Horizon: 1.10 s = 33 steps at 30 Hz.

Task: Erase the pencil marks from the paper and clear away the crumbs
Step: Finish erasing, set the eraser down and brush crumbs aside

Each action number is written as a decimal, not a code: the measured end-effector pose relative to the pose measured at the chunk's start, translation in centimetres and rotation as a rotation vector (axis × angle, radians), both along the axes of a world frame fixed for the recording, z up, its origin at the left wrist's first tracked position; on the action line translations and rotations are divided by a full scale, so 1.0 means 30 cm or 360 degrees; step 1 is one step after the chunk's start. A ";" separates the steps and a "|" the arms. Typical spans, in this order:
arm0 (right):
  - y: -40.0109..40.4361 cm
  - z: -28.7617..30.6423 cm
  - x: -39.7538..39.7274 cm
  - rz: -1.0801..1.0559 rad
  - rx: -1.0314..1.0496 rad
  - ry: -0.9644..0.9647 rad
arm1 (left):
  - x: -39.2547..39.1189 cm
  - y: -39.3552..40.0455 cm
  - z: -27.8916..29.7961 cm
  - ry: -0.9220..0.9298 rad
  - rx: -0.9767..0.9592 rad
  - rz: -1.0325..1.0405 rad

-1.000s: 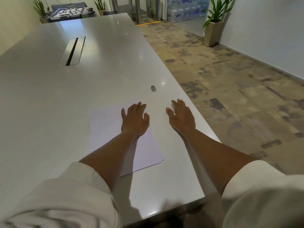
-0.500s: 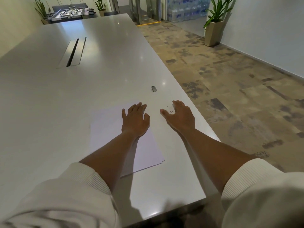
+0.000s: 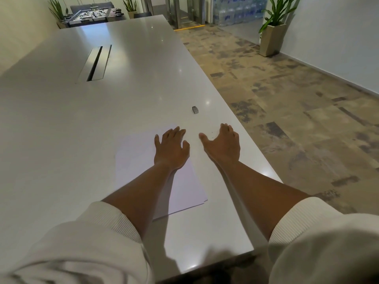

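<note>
The paper [image 3: 141,160] lies flat on the white tabletop [image 3: 61,119], near its right edge. The left hand [image 3: 171,148] presses palm-down on the sheet's far right corner, fingers straight and holding nothing. The right hand [image 3: 224,145] rests on the tabletop just right of the paper, fingers extended, thumb spread wide, gripping nothing. A few dark crumbs [image 3: 211,133] lie between its thumb and forefinger. The eraser [image 3: 195,110] sits beyond the paper's far right corner, apart from both hands

white paper [image 3: 139,160], grey eraser [image 3: 195,110], mottled brown floor [image 3: 297,119]
</note>
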State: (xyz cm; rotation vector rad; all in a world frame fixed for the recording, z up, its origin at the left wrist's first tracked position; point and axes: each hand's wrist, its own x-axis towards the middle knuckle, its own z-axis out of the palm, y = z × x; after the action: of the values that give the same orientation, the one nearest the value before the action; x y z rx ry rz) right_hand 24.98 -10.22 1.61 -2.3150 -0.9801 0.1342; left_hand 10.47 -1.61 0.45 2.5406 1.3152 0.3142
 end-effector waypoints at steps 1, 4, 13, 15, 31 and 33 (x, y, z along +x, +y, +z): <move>0.002 -0.001 0.000 -0.0008 -0.0008 -0.0014 | 0.000 -0.001 0.001 0.0001 0.0001 0.0001; 0.005 -0.005 0.008 -0.0025 0.0029 0.0002 | -0.001 -0.002 0.000 -0.0023 0.0001 0.0001; 0.005 -0.005 0.011 -0.0034 0.0005 0.0061 | 0.000 -0.006 0.001 0.0010 0.0015 -0.0001; 0.006 -0.008 0.015 -0.0045 0.0028 0.0045 | 0.000 -0.006 0.000 0.0010 0.0020 0.0001; 0.012 -0.027 0.024 0.0059 0.0060 -0.0149 | 0.001 -0.001 -0.003 -0.0023 -0.0006 0.0016; 0.008 -0.034 0.021 0.0172 -0.0075 -0.0228 | 0.001 -0.001 -0.006 -0.0022 0.0000 0.0017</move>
State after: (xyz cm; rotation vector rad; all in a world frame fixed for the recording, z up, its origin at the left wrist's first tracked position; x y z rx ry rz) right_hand 25.59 -9.97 0.59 -2.3407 -1.1865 0.0357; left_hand 10.51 -1.63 0.29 2.5275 1.3238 0.3331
